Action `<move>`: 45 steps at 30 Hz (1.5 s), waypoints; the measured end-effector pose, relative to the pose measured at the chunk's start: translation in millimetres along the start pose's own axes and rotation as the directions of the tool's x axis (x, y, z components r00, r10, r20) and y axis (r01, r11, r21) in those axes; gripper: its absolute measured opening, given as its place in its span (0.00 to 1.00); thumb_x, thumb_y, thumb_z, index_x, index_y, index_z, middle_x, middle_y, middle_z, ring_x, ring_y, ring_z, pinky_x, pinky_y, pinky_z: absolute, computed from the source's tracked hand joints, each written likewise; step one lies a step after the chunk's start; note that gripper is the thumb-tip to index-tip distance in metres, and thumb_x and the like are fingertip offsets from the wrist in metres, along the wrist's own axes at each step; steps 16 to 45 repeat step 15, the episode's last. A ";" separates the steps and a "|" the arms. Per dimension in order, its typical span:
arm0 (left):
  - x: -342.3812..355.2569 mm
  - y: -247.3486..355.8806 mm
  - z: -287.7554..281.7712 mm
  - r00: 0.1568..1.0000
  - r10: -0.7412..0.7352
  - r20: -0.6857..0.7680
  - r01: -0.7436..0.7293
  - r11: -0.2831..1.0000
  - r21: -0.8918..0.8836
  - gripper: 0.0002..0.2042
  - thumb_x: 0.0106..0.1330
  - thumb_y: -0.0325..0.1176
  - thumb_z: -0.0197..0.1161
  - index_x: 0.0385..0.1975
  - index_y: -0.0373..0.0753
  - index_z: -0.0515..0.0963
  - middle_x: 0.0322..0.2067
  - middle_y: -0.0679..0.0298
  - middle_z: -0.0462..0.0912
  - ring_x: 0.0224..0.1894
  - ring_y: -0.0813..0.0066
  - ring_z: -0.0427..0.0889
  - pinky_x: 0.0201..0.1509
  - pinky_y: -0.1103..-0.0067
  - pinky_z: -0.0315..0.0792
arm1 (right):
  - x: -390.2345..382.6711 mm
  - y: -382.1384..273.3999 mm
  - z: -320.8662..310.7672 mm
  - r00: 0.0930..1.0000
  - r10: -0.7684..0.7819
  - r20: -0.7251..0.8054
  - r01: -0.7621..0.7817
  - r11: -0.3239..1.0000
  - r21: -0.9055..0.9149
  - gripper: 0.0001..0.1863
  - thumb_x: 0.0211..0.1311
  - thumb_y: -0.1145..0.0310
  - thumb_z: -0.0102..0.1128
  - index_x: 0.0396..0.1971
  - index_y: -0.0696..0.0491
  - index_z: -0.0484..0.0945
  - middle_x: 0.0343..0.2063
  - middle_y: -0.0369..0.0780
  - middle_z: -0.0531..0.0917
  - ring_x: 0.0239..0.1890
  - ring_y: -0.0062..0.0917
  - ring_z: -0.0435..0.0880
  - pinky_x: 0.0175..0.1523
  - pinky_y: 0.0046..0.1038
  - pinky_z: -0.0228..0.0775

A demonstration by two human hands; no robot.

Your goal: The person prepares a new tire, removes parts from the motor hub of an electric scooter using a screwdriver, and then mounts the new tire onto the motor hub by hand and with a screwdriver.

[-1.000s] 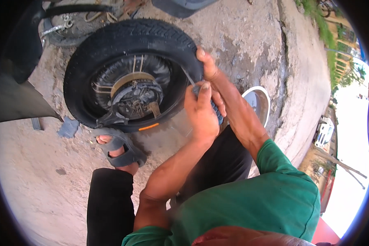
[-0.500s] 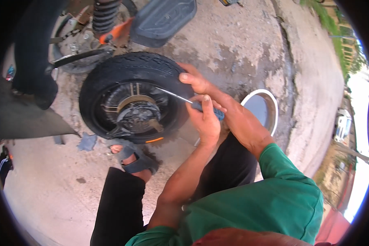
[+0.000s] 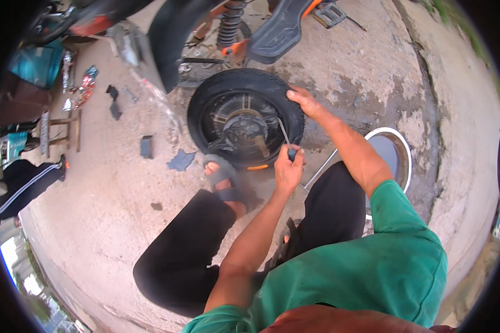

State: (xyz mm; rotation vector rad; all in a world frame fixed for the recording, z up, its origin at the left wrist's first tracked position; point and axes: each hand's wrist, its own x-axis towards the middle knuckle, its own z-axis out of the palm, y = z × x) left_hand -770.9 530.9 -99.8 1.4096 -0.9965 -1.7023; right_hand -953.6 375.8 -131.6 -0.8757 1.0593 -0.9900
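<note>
A wheel with a black tyre (image 3: 208, 91) leans tilted on the ground in front of me, its grimy metal hub (image 3: 244, 133) facing up toward me. My left hand (image 3: 289, 173) is closed round the dark handle of a screwdriver (image 3: 284, 132). The metal shaft points away from me, and its tip is at the tyre's inner edge on the right side of the wheel. My right hand (image 3: 305, 102) grips the tyre's upper right edge, thumb on top and fingers mostly hidden behind it. My sandalled left foot (image 3: 222, 180) is close against the wheel's near side.
Beyond the wheel stands a motorbike with a spring shock absorber (image 3: 231, 25) and a black footboard (image 3: 275, 33). A white-rimmed basin (image 3: 408, 161) sits by my right knee. A pedal (image 3: 330, 16), a flattened grey scrap (image 3: 181, 160) and a small dark block (image 3: 146, 147) lie on the ground.
The view has swung left, showing more ground there. The screwdriver has turned from pointing leftward across the wheel to pointing away from me. My right hand stays on the tyre.
</note>
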 end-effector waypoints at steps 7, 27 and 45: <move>-40.4 -41.6 -107.3 0.999 -0.050 -0.003 0.028 0.495 0.869 0.14 0.67 0.41 0.62 0.46 0.40 0.79 0.45 0.43 0.84 0.47 0.38 0.84 0.52 0.51 0.78 | 10.7 10.3 -15.7 0.989 0.031 -0.144 -0.020 0.996 0.082 0.32 0.72 0.45 0.60 0.62 0.57 0.79 0.56 0.43 0.85 0.55 0.30 0.84 0.65 0.33 0.73; -36.3 -68.1 -182.3 0.960 -0.275 0.054 0.013 0.236 0.972 0.21 0.64 0.40 0.65 0.57 0.43 0.79 0.60 0.49 0.78 0.62 0.44 0.80 0.61 0.54 0.78 | 9.0 2.7 -3.2 0.973 0.168 -0.159 -0.145 0.978 0.148 0.37 0.71 0.43 0.61 0.70 0.55 0.73 0.62 0.46 0.83 0.62 0.33 0.82 0.70 0.35 0.71; -36.3 -68.1 -182.3 0.960 -0.275 0.054 0.013 0.236 0.972 0.21 0.64 0.40 0.65 0.57 0.43 0.79 0.60 0.49 0.78 0.62 0.44 0.80 0.61 0.54 0.78 | 9.0 2.7 -3.2 0.973 0.168 -0.159 -0.145 0.978 0.148 0.37 0.71 0.43 0.61 0.70 0.55 0.73 0.62 0.46 0.83 0.62 0.33 0.82 0.70 0.35 0.71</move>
